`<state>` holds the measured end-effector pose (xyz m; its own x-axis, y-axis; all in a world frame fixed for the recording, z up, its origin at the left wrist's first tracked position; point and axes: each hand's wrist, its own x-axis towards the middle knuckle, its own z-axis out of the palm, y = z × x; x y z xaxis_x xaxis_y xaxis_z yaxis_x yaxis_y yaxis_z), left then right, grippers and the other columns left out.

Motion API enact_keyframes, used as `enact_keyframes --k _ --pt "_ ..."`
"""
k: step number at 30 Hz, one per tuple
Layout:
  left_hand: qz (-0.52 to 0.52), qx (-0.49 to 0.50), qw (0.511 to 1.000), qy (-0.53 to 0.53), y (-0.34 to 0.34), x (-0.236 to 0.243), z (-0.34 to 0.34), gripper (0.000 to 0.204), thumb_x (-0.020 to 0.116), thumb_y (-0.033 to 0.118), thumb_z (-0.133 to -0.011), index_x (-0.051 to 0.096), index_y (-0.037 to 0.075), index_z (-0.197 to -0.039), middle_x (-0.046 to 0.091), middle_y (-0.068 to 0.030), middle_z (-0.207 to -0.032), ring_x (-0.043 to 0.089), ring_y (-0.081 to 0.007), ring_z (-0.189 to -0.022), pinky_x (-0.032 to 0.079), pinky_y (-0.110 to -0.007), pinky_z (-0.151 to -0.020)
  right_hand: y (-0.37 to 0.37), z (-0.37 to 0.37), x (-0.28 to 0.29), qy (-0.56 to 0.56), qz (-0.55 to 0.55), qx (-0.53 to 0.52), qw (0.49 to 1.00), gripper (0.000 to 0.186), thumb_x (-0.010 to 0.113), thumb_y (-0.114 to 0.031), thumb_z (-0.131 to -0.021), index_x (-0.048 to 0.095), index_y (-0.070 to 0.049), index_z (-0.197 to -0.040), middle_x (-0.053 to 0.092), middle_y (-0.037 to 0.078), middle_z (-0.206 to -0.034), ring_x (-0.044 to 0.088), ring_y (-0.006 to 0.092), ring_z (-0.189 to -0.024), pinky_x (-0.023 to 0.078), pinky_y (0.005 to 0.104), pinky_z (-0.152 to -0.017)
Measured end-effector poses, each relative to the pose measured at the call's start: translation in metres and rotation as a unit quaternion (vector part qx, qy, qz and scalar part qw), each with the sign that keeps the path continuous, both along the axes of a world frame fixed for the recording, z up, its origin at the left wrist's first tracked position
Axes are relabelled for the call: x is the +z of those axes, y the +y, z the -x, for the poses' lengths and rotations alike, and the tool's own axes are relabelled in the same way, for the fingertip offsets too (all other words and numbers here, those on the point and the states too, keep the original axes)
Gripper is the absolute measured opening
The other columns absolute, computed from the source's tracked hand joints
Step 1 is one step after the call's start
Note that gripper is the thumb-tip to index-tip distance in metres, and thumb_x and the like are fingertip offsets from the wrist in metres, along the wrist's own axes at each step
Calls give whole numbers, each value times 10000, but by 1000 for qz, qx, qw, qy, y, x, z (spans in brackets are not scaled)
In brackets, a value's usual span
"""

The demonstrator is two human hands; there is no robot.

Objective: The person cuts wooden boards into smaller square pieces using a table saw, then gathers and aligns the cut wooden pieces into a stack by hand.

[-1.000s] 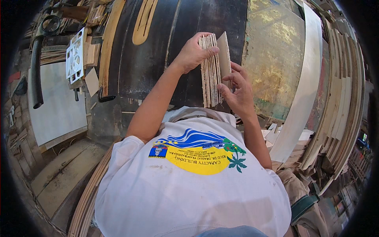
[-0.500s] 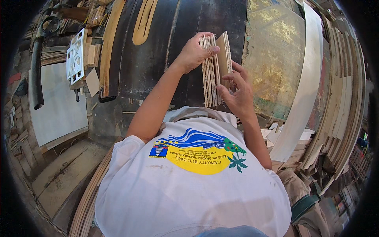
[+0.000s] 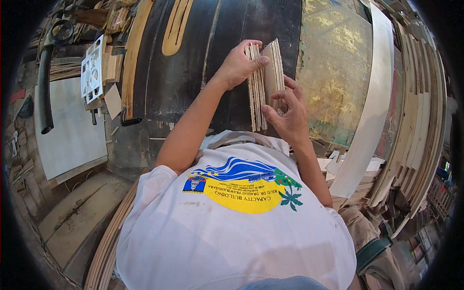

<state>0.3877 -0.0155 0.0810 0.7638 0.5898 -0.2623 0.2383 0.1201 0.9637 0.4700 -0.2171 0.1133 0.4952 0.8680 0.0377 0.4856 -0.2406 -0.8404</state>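
Thin, rough-edged plywood pieces stand on edge in two batches over the dark worktop, leaning apart at their far end. My left hand (image 3: 237,66) is closed around the far end of the left batch of plywood (image 3: 256,92), its thumb lying across the top edges. Against the right batch of plywood (image 3: 274,72), my right hand (image 3: 294,116) has its fingers bent along the outer side. The right thumb reaches to the near part of the left batch. Some right fingertips are hidden behind the wood.
Beneath the hands lies a black worktop (image 3: 183,82), with a slotted wooden piece (image 3: 172,36) on it. A gold-stained board (image 3: 336,72) and a long pale strip (image 3: 374,96) lie to the right, beside stacked planks (image 3: 420,111). At left are a white cutout panel (image 3: 92,70) and a black pipe (image 3: 44,92).
The pieces in the left batch now sit closer together, and the gap before the right batch shows wider. My right thumb has shifted slightly left; my left hand barely moved.
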Motion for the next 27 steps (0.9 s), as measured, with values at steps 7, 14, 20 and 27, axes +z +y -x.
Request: enact_keyframes --k 7,14,20,27 --pt "-11 -6 1000 18 0 1 1 1012 794 669 -643 502 31 -1372 585 -134 -1329 545 -254 -1260 454 -399 -1066 -2 -2 -4 20 -8 0 1000 250 779 -99 -778 633 -44 -973 455 196 -1415 525 369 -1274 553 438 -958" --pt "-43 -9 999 1 4 -9 1 1024 788 673 -657 492 12 -1381 574 -151 -1340 539 -261 -1271 451 -401 -1073 -7 -9 -20 92 -47 5 995 287 749 -68 -774 661 -44 -1047 424 204 -1441 565 361 -1224 568 411 -931" --pt "-20 -10 1000 0 3 -7 0 1022 781 667 -665 486 4 -1385 568 -158 -1353 535 -264 -1280 449 -398 -1075 -2 3 -1 -10 -7 9 1000 320 809 -134 -767 663 -51 -1039 393 218 -1449 521 371 -1267 572 425 -940" --pt "-33 -19 999 7 3 -6 0 1097 739 732 -641 466 0 -1411 547 -187 -1392 515 -298 -1320 438 -413 -1095 -2 5 -4 34 0 3 999 316 829 -148 -762 656 -67 -1014 377 203 -1472 498 374 -1294 553 450 -962"
